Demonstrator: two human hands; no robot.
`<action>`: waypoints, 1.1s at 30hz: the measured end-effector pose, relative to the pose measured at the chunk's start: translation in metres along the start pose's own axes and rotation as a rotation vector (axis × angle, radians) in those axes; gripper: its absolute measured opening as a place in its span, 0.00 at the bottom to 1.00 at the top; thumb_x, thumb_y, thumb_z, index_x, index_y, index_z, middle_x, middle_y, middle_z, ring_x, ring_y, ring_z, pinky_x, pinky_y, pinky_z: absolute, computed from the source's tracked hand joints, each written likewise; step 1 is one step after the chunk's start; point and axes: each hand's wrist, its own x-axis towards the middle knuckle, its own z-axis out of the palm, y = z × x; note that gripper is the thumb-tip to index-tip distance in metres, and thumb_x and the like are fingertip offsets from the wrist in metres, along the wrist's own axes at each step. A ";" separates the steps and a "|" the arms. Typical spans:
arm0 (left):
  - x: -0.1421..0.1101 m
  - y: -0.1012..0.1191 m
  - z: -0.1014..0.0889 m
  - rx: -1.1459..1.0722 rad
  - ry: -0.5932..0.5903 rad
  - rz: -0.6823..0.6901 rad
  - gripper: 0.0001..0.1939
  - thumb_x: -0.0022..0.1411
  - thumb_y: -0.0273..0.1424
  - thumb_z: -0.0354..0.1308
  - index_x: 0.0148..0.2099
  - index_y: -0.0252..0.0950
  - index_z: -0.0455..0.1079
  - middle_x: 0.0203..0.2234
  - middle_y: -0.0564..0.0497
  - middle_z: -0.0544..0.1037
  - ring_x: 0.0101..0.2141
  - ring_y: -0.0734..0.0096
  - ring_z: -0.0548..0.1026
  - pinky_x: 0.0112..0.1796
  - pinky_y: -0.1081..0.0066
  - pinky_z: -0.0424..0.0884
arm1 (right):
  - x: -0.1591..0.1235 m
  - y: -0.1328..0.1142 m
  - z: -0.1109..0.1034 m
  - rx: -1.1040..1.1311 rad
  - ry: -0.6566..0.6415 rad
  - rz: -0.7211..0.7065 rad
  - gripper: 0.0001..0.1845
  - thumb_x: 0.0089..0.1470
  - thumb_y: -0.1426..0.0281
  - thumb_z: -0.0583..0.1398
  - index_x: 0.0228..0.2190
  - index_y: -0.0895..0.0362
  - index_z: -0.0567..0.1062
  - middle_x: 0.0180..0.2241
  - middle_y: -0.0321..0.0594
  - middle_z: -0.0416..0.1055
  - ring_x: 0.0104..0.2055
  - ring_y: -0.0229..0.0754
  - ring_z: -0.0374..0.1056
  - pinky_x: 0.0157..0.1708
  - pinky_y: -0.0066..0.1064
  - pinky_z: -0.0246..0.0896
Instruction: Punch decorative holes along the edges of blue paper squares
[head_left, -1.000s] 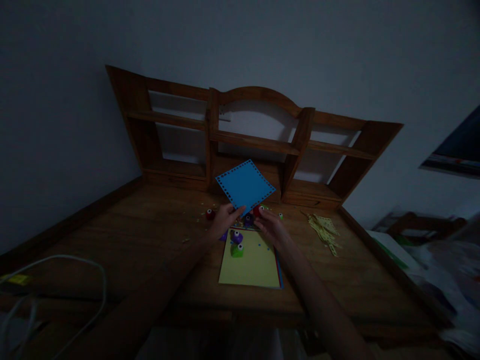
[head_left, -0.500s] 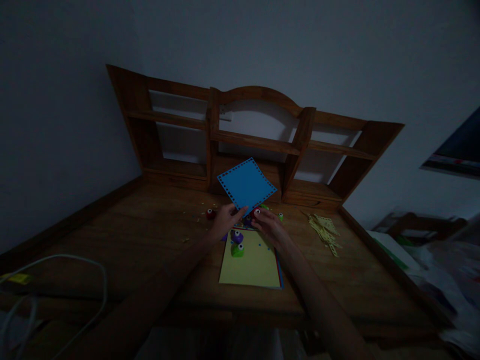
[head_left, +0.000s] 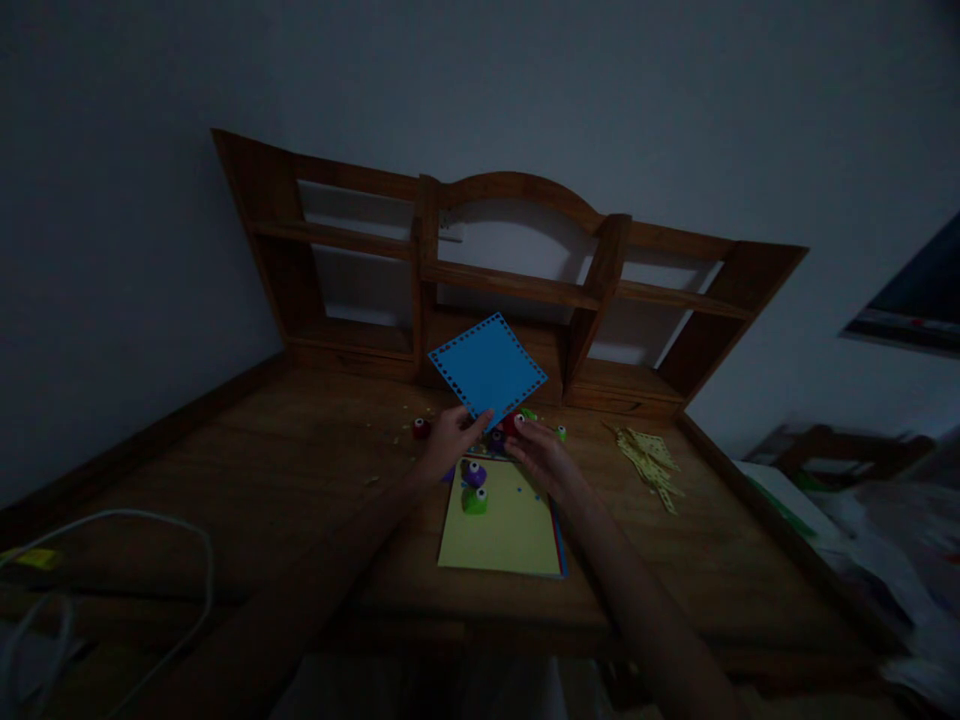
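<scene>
My left hand [head_left: 451, 438] is closed on the lower corner of a blue sheet of paper [head_left: 489, 368], thumb on top. Small holes line the edges of the sheet, which is held up with one corner toward the shelf. My right hand [head_left: 546, 455] has its fingers closed around a red craft punch [head_left: 514, 424] with an eye-like button, close to the sheet's lower right edge. Whether the punch grips the paper is too dark to tell. Below, a purple punch [head_left: 475, 476] and a green punch [head_left: 474, 501] rest on a yellow sheet of paper [head_left: 502, 535].
Another red punch [head_left: 421, 428] stands left of my left hand, amid scattered paper bits. Yellow punched strips [head_left: 649, 462] lie in a pile at the right of the wooden desk [head_left: 315, 460]. A wooden shelf unit [head_left: 517, 288] rises behind. A white cable [head_left: 161, 515] loops at left.
The blue sheet has shifted slightly left and up in my left hand. The red punch and my right fingertips have moved a little to the right.
</scene>
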 end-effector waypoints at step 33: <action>-0.001 0.001 -0.001 0.092 0.038 0.020 0.19 0.61 0.45 0.58 0.38 0.33 0.76 0.29 0.48 0.79 0.29 0.67 0.74 0.30 0.71 0.69 | -0.002 0.001 0.004 -0.076 -0.045 -0.030 0.12 0.44 0.69 0.71 0.34 0.54 0.80 0.39 0.40 0.77 0.39 0.42 0.72 0.46 0.37 0.69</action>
